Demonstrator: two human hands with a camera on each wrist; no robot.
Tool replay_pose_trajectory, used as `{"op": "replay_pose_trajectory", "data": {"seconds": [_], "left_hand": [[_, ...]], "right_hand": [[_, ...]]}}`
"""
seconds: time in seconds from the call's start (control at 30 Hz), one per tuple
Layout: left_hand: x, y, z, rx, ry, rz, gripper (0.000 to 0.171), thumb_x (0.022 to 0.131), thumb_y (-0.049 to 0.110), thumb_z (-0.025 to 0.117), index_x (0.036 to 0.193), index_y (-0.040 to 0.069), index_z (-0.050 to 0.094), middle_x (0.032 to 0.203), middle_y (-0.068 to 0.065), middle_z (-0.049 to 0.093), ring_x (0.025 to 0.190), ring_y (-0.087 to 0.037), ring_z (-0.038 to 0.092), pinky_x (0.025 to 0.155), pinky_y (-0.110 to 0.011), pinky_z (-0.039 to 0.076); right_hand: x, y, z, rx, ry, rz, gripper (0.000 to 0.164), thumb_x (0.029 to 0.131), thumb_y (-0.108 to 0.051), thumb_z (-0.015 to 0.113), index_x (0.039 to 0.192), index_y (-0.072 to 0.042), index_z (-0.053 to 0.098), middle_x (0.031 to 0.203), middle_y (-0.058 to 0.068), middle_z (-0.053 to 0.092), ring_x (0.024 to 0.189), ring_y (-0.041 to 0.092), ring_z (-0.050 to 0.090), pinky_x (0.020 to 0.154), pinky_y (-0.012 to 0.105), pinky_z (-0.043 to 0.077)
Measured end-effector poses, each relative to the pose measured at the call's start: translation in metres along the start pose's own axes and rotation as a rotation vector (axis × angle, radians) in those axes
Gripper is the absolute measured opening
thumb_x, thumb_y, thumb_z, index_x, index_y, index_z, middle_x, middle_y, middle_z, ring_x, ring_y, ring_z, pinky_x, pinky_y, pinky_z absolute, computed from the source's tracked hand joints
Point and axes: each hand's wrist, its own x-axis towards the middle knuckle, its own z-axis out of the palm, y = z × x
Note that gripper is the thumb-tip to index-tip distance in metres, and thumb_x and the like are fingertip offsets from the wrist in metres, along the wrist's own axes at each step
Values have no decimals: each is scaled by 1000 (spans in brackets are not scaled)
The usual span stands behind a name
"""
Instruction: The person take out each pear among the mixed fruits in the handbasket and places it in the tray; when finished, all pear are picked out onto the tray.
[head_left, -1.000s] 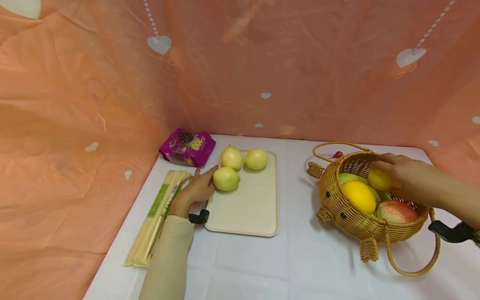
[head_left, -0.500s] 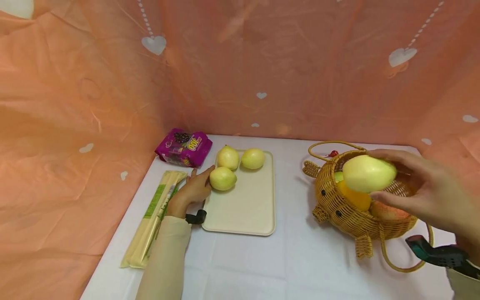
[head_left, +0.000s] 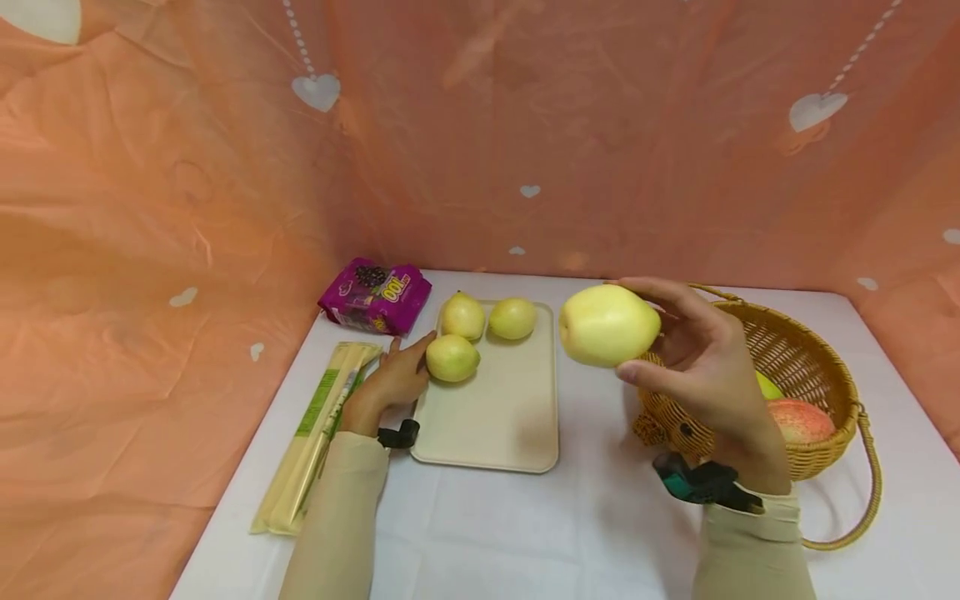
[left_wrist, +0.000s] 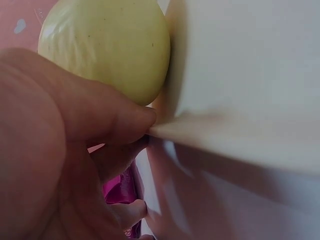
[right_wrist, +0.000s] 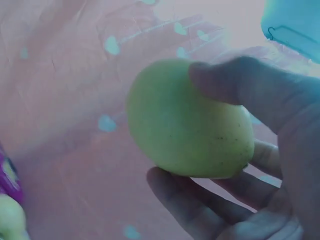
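Observation:
My right hand (head_left: 705,358) holds a pale yellow pear (head_left: 609,325) between thumb and fingers, raised over the table between tray and basket. In the right wrist view the same pear (right_wrist: 187,120) shows small dark specks near one end. My left hand (head_left: 393,379) is at the left edge of a cream tray (head_left: 491,425). The left wrist view shows its thumb and a finger pinching the tray's rim (left_wrist: 165,131), close beside a pear (left_wrist: 107,47). Three pears lie on the tray's far left part: a near one (head_left: 453,358), a back-left one (head_left: 462,316) and a back-right one (head_left: 512,318).
A wicker basket (head_left: 813,350) stands at the right, partly behind my right hand; a red-and-pale peach (head_left: 799,421) and a green fruit (head_left: 768,386) show inside. At the left are a purple packet (head_left: 375,296) and a long noodle pack (head_left: 315,437). An orange cloth (head_left: 480,150) backs the table.
My right hand has lifted the pear out of the basket and carried it left towards the tray. The left hand and the three pears on the tray have stayed put.

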Motion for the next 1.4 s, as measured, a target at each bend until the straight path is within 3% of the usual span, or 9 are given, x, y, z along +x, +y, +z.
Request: {"op": "replay_pose_trajectory", "data": {"seconds": [0.2, 0.33, 0.53, 0.73, 0.9, 1.07, 1.27, 1.4], "left_hand": [[1, 4, -2, 6, 4, 10, 69, 107, 6, 44, 174, 8, 28, 172, -24, 40, 165, -59, -2, 131, -77, -3], [2, 4, -3, 16, 7, 14, 68, 107, 6, 45, 174, 8, 29, 171, -25, 41, 165, -59, -1, 131, -78, -1], [2, 3, -4, 26, 3, -29, 74, 105, 6, 46, 176, 14, 25, 173, -22, 40, 167, -56, -3, 131, -76, 0], [0, 3, -5, 5, -1, -28, 73, 106, 8, 45, 176, 13, 24, 174, -23, 37, 166, -57, -5, 130, -78, -1], [-2, 4, -3, -16, 4, -4, 72, 105, 8, 45, 175, 11, 27, 173, -25, 38, 165, -60, -4, 129, -79, -2], [-2, 4, -2, -24, 2, 2, 70, 107, 9, 45, 174, 9, 27, 173, -24, 38, 165, -59, -5, 131, -77, -4], [0, 2, -2, -4, -15, -32, 69, 109, 11, 44, 176, 11, 24, 175, -21, 37, 167, -57, -6, 132, -76, -2], [-1, 3, -2, 0, -14, -34, 69, 110, 11, 44, 175, 11, 25, 175, -21, 37, 166, -58, -4, 131, -77, -1]], "right_hand": [[16, 33, 23, 41, 5, 109, 81, 81, 26, 77, 155, 3, 56, 156, 17, 58, 128, 31, 67, 104, 35, 63], [22, 54, 29, 127, 44, 131, 76, 87, 23, 72, 158, 5, 52, 156, 17, 56, 130, 31, 62, 102, 30, 63], [26, 80, 36, 192, 57, 185, 73, 89, 22, 70, 157, 4, 52, 150, 11, 58, 124, 25, 64, 96, 27, 64], [25, 109, 42, 230, 62, 296, 70, 90, 20, 67, 156, 6, 50, 147, 8, 58, 124, 19, 69, 94, 26, 64], [20, 135, 42, 179, 53, 402, 70, 91, 17, 71, 157, 7, 48, 148, 9, 56, 124, 17, 69, 94, 25, 64], [13, 154, 43, 72, 32, 482, 66, 93, 7, 77, 154, 0, 54, 155, 12, 54, 125, 19, 69, 97, 24, 61], [6, 173, 50, 49, 31, 534, 65, 92, 6, 80, 152, -1, 57, 152, 19, 55, 118, 21, 72, 95, 25, 62], [3, 184, 55, 3, 41, 542, 66, 90, 7, 82, 151, -1, 57, 152, 21, 56, 123, 27, 71, 93, 24, 62]]}}
